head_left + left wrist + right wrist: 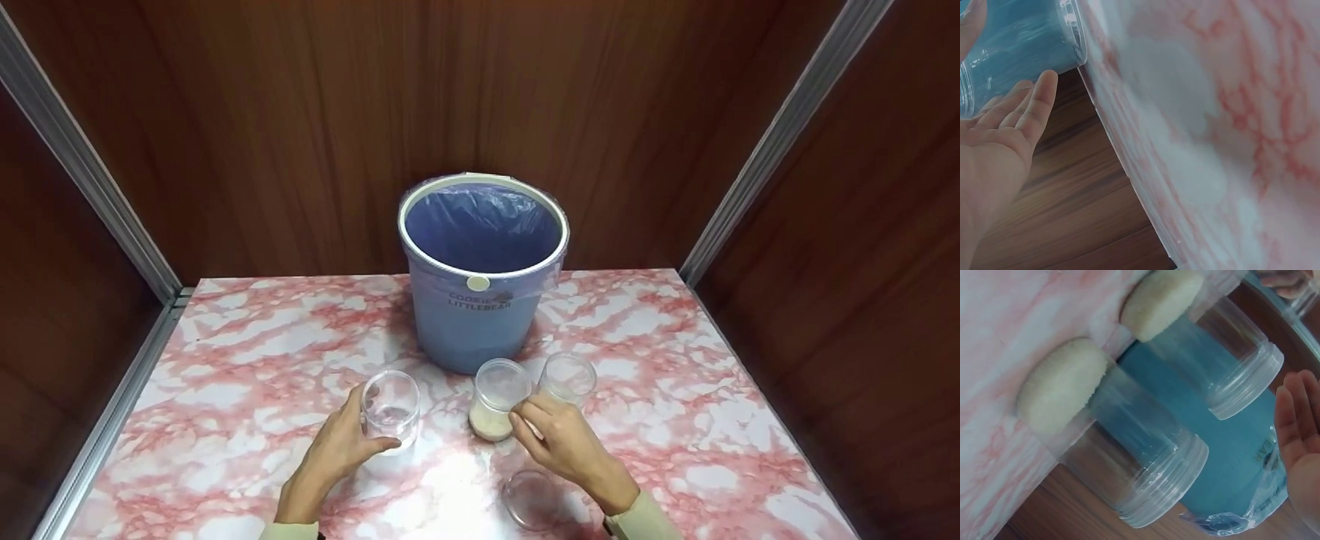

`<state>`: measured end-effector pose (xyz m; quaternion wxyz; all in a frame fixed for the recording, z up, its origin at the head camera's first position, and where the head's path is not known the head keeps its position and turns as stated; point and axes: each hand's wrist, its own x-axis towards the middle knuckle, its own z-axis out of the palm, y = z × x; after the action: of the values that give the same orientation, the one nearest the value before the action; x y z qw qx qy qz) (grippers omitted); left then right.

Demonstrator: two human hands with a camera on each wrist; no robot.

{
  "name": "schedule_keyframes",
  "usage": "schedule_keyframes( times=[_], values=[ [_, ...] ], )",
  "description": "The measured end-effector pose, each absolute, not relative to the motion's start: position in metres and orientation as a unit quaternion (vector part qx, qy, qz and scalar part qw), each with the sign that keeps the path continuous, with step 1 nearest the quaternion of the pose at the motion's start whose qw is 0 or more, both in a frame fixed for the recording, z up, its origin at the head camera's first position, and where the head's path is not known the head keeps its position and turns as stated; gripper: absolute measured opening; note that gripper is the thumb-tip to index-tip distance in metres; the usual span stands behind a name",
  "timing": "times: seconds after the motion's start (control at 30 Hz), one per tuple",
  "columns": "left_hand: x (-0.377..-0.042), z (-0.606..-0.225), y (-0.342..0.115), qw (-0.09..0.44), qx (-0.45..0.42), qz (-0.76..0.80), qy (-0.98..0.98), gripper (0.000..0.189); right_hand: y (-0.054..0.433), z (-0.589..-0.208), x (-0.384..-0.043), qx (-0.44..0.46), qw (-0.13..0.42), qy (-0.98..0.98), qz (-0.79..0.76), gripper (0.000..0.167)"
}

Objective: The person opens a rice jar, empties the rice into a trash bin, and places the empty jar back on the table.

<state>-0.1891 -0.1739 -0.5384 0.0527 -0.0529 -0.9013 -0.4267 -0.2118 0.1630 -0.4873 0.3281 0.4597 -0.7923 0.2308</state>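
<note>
In the head view my left hand [337, 446] holds a clear jar [392, 412] with the thumb on the near side and the fingers round the far side. The left wrist view shows this jar [1027, 56] between thumb and fingers, with blue seen through it. My right hand [566, 442] is just beside two clear jars. Pale grains fill the bottoms of the left jar [491, 424] and the right jar [568, 375]. In the right wrist view the fingers [1297, 402] hold nothing, and a gap separates them from the nearer jar [1123, 455] and the farther jar [1216, 354].
Behind the jars stands a blue bin [472, 322] with a pale rim and a plastic liner. A clear round lid [534, 501] lies near my right wrist. Brown wood panels [300, 135] enclose the red-and-white marbled table [247, 405] at the back and sides.
</note>
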Motion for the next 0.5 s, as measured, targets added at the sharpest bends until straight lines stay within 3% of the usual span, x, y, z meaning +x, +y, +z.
schedule_keyframes(
  times=[0.27, 0.5],
  values=[
    [-0.187, -0.545, -0.174, 0.037, -0.053, -0.44, -0.896, 0.091, 0.157, -0.485, -0.222, 0.417, 0.308, -0.828, 0.215, 0.004],
    [-0.189, -0.547, -0.174, 0.021, -0.045, -0.456, -0.889, 0.097, 0.156, -0.483, -0.229, 0.39, 0.26, -0.862, 0.193, 0.017]
  ],
)
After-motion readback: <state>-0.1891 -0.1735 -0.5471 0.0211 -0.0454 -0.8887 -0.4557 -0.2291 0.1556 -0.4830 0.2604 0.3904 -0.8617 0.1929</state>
